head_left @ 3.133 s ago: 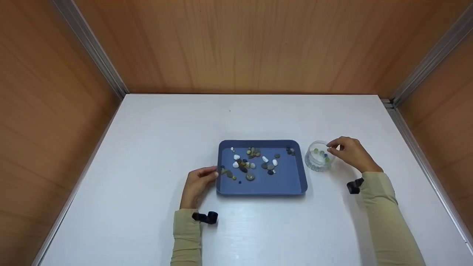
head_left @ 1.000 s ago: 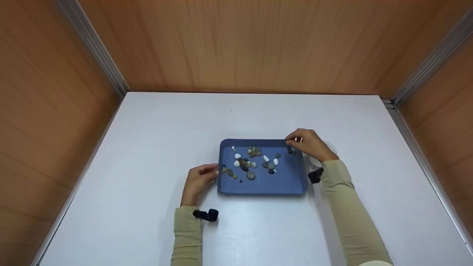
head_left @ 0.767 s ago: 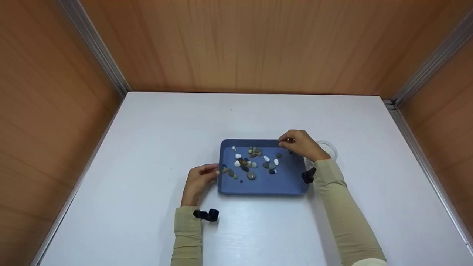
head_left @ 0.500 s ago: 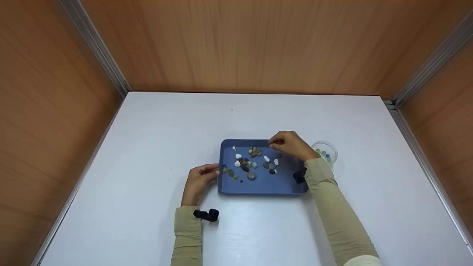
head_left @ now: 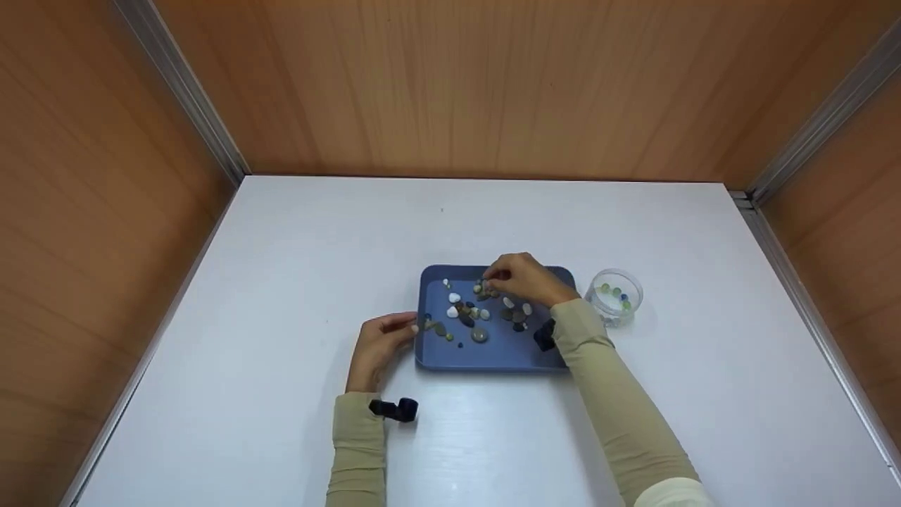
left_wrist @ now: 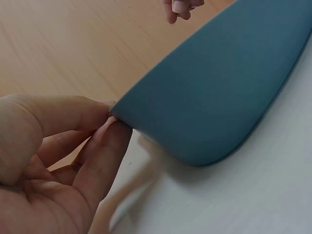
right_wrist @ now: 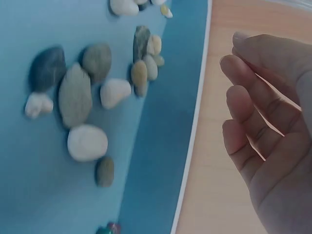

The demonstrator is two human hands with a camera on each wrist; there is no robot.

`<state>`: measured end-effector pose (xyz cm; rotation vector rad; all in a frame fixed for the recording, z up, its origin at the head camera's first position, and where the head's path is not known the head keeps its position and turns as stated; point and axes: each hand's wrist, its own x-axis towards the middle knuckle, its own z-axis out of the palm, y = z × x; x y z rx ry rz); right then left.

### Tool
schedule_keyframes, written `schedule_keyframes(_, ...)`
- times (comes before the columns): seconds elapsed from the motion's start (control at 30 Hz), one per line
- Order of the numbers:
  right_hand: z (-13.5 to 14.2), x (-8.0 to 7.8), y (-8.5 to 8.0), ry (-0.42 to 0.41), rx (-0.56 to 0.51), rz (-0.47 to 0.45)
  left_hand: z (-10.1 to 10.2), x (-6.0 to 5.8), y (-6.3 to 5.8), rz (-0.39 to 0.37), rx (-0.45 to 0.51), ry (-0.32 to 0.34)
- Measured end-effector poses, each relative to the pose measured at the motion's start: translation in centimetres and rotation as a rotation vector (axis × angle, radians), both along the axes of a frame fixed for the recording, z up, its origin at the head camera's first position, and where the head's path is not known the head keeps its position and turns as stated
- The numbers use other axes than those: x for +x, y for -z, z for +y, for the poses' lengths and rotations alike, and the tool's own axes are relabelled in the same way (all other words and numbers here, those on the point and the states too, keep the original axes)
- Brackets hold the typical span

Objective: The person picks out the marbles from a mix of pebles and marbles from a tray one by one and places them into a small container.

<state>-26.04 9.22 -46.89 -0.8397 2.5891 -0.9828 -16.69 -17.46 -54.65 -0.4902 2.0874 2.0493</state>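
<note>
My left hand [head_left: 376, 348] pinches the left rim of the blue tray [head_left: 510, 358], thumb and fingers meeting at the edge in the left wrist view. Pebbles in grey, white, brown and dark tones lie scattered over the tray floor. Above the tray's far side is my right hand [head_left: 528, 278], its fingertips close over a small cluster of pebbles [right_wrist: 140, 75]. In the right wrist view its thumb and fingers are loosely bent with nothing between them. A long grey pebble [right_wrist: 75, 95] lies beside a white pebble [right_wrist: 87, 143] in that view.
A clear round container [head_left: 611, 317] with several green and blue marbles stands just right of the tray. The white table [head_left: 295, 267] extends around both. Wood-grain panels [head_left: 450, 84] rise behind and at both sides.
My right hand has moved left from the clear container, across the tray's far right corner, to the pebble cluster near the far edge. My left hand keeps its grip on the rim.
</note>
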Motion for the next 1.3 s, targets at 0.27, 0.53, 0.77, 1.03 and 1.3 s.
schedule_keyframes(0.27,-2.5,0.1,0.6,-0.056,-0.009,-0.047,0.0,-0.1,0.1,0.002,-0.002,0.003)
schedule_keyframes(0.53,-4.9,0.2,1.0,-0.097,0.060,-0.027,-0.1,0.1,0.2,0.025,0.016,0.000)
schedule_keyframes(0.77,-6.2,0.3,1.5,-0.133,0.123,-0.038,-0.1,0.3,0.1,0.027,0.016,0.009)
schedule_keyframes(1.03,-7.9,0.6,1.9,-0.175,0.191,0.001,-0.2,0.3,0.1,0.021,0.017,0.008)
schedule_keyframes(1.3,-9.0,0.8,2.4,-0.175,0.237,-0.036,-0.2,0.2,0.3,0.035,-0.002,0.008)
